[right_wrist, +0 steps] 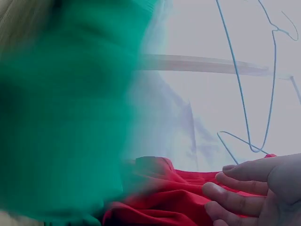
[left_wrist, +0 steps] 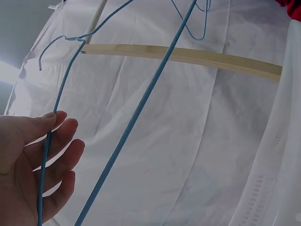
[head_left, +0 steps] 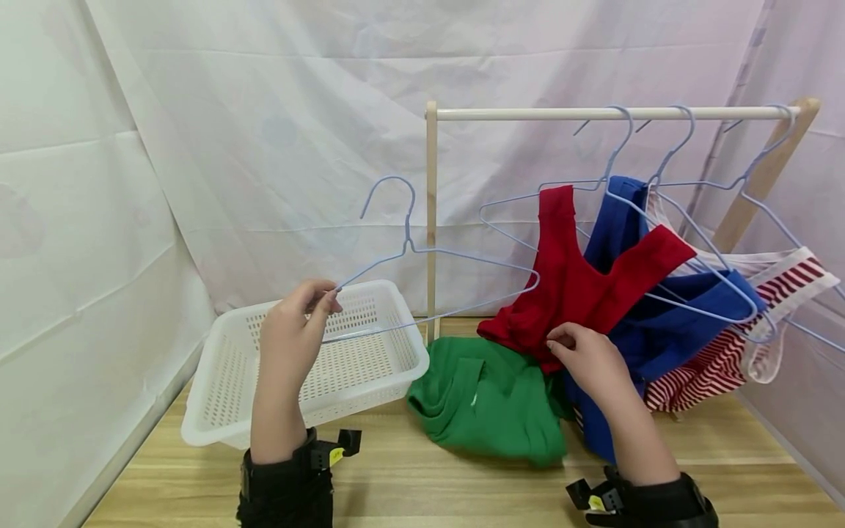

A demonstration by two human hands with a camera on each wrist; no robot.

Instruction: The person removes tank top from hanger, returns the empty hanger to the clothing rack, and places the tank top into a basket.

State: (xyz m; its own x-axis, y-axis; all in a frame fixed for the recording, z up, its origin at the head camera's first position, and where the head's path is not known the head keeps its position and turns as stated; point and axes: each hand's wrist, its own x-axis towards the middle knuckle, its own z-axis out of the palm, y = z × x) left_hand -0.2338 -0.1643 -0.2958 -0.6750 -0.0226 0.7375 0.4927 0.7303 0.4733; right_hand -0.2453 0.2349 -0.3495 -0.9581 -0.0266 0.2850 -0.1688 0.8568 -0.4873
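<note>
My left hand (head_left: 297, 323) pinches one arm of a blue wire hanger (head_left: 485, 258) between thumb and fingers; the hanger is bare, its hook pointing up. In the left wrist view the thumb presses the wire (left_wrist: 59, 89) against the fingers. My right hand (head_left: 590, 359) is beside a red sleeveless top (head_left: 568, 271) that hangs from another hanger. Its fingers (right_wrist: 235, 202) are loosely bent with nothing between them; whether they touch the red cloth I cannot tell. A bunched green garment (head_left: 495, 411) lies below, blurred in the right wrist view.
A white perforated plastic basket (head_left: 218, 381) stands on the wooden table (head_left: 422, 491) at left. The rack's white rail (head_left: 515, 114) carries several hangers at right. Blue clothing (head_left: 660, 352) and a red-and-white striped garment (head_left: 700, 381) hang behind the red top. A wooden post (head_left: 432, 220) stands mid-view.
</note>
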